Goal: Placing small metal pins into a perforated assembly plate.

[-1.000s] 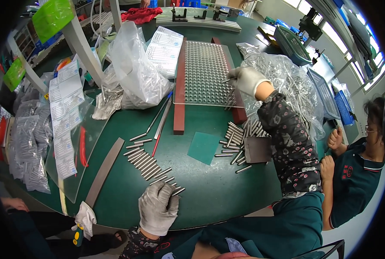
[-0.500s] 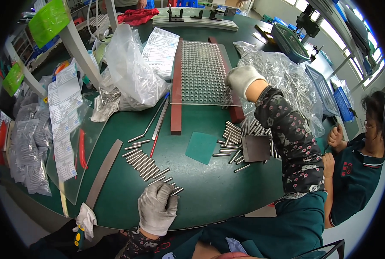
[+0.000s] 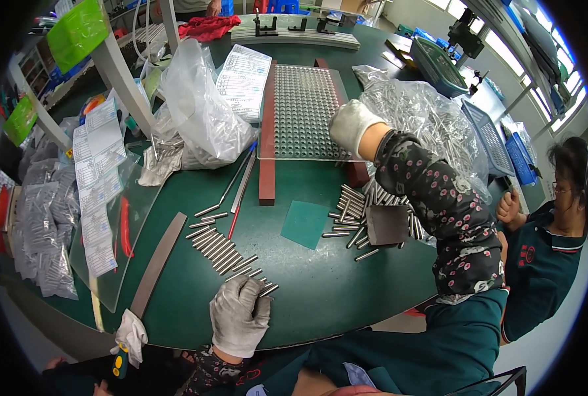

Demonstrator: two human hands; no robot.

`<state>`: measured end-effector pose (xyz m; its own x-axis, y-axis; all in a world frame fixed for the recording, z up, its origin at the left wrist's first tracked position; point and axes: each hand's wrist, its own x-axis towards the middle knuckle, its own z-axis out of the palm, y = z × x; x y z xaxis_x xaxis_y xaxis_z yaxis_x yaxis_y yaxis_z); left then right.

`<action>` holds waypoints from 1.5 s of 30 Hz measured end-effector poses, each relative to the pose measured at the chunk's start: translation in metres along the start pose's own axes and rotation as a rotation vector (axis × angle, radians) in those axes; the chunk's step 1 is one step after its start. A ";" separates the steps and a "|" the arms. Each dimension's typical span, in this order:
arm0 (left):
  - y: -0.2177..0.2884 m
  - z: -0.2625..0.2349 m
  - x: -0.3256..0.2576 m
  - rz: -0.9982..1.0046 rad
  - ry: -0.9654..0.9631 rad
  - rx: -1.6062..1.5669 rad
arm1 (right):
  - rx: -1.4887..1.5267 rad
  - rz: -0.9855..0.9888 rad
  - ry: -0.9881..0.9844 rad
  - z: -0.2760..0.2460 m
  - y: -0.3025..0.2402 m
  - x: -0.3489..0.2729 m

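Observation:
Both my hands wear pale work gloves. My left hand [image 3: 240, 318] is closed at the near end of a slanting row of short metal pins [image 3: 216, 249]; a few pin ends stick out by its fingers and thumb. My right hand [image 3: 354, 128] is curled closed over the right edge of a clear plate with rows of round holes [image 3: 302, 112]. Its fingertips are hidden, so whatever they hold cannot be made out. The plate rests across two dark red bars [image 3: 267, 181]. A loose pile of similar pins [image 3: 352, 204] lies below its right corner, partly under a dark square block [image 3: 387, 225].
A green square sheet [image 3: 305, 224] lies mid-table. Bags of metal parts stand left [image 3: 205, 112] and right [image 3: 432, 119] of the plate. Left are a brown strip [image 3: 159, 264], a red pen [image 3: 236, 221] and paper sheets [image 3: 100, 191]. Another person [image 3: 548, 231] sits at right.
My right hand has moved left, further onto the plate's right edge, with the forearm following. My left hand stays by the same pins.

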<state>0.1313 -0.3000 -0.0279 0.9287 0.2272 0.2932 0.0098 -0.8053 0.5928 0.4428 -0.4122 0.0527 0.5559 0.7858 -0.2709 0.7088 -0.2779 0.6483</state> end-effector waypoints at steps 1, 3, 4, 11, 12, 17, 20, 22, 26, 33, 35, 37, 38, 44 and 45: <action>-0.001 0.001 0.000 0.008 0.012 -0.009 | -0.002 0.005 -0.002 0.001 0.005 -0.001; -0.002 0.002 0.000 0.014 0.031 -0.016 | 0.217 0.033 -0.117 0.000 0.014 -0.001; -0.002 0.002 0.000 0.022 0.032 0.002 | 0.190 0.052 -0.186 -0.003 0.011 0.000; -0.002 0.002 0.001 0.021 0.015 0.046 | 1.036 0.178 0.271 0.012 0.042 -0.009; -0.003 0.002 0.002 0.025 0.009 0.044 | 0.924 0.200 0.404 0.020 0.034 -0.003; -0.004 0.005 0.001 0.031 0.041 0.022 | 0.731 0.210 0.205 0.055 -0.019 0.011; 0.000 0.002 0.000 0.021 0.013 0.030 | 0.826 0.308 0.570 0.048 0.008 0.005; -0.002 0.002 -0.002 0.024 0.033 0.031 | 0.677 0.321 0.528 0.041 -0.001 0.000; -0.008 0.006 -0.005 0.056 0.075 0.017 | 0.637 0.307 0.324 0.047 -0.028 -0.003; 0.018 -0.017 0.010 -0.060 0.014 0.253 | 0.801 0.262 0.823 0.020 -0.014 -0.071; 0.016 -0.022 0.011 -0.126 -0.053 0.419 | 0.843 0.158 0.750 0.001 -0.041 -0.092; 0.015 -0.022 0.014 -0.151 -0.102 0.423 | 0.814 0.060 0.714 -0.009 -0.064 -0.115; 0.015 -0.021 0.015 -0.156 -0.146 0.436 | 0.819 -0.016 0.694 -0.014 -0.072 -0.122; 0.018 -0.008 0.025 -0.168 -0.278 0.543 | 0.828 -0.215 0.578 -0.022 -0.122 -0.150; 0.020 -0.006 0.027 -0.160 -0.271 0.548 | 0.799 -0.234 0.590 -0.026 -0.126 -0.156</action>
<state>0.1543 -0.3070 -0.0037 0.9602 0.2792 -0.0102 0.2783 -0.9526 0.1226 0.2557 -0.4850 0.0319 0.2163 0.9548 0.2040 0.9749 -0.1997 -0.0988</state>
